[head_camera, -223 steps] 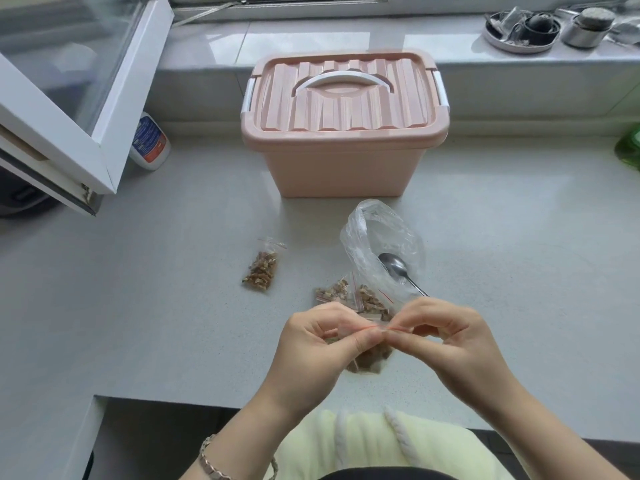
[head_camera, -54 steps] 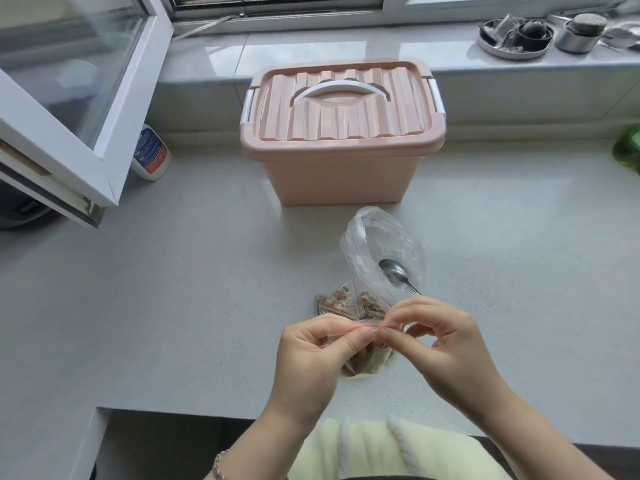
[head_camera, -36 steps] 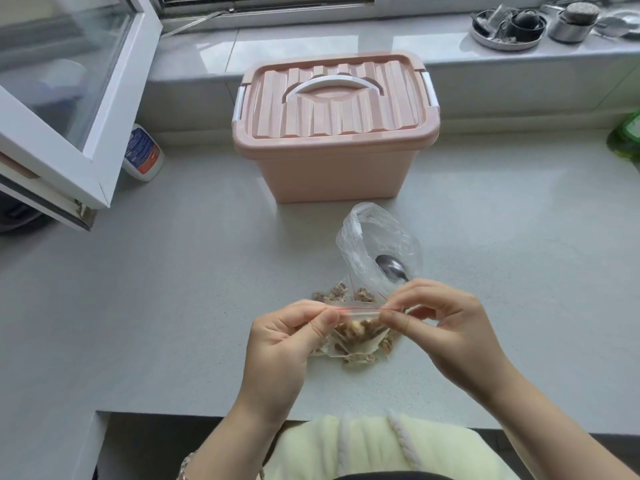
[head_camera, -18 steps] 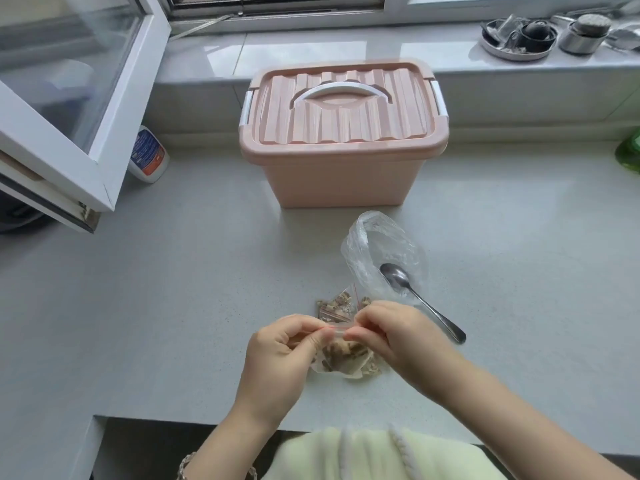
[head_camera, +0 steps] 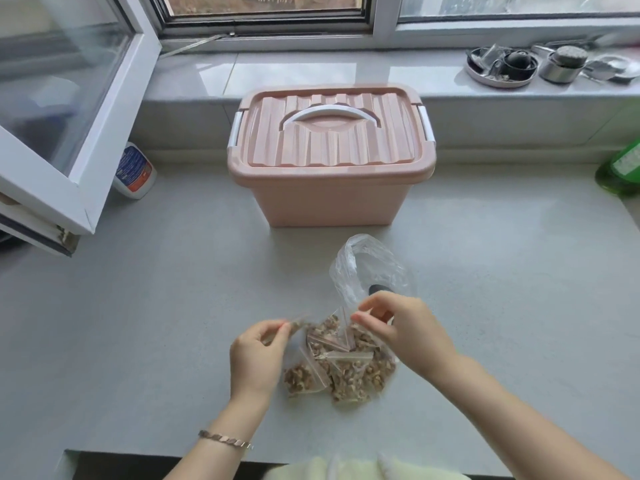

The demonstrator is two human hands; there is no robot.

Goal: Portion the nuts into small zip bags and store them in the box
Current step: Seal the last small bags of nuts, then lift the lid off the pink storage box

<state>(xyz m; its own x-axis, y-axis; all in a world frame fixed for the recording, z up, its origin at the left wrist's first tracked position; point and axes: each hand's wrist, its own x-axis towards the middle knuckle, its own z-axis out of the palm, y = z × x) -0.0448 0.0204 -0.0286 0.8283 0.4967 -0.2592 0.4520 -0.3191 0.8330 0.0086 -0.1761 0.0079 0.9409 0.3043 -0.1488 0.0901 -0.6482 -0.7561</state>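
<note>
Portioning looks finished, so this is the gathering step. The box (head_camera: 329,188) sits with its lid shut, and in front of it lies a pile of zip bags (head_camera: 341,367) filled with nuts. In front of the box's left end, the left hand (head_camera: 258,355) pinches one small bag (head_camera: 302,326), which is blurred. In front of its right end, the right hand (head_camera: 407,329) hovers with thumb and forefinger parted and nothing plainly held. Nearer the box are a big clear bag (head_camera: 367,265) and a spoon (head_camera: 379,289). Next, I reckon, the lid must come off — then the bags go in.

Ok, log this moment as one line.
left hand pinches small zip bag | right hand over bag pile, grip unclear | box lid on
</note>
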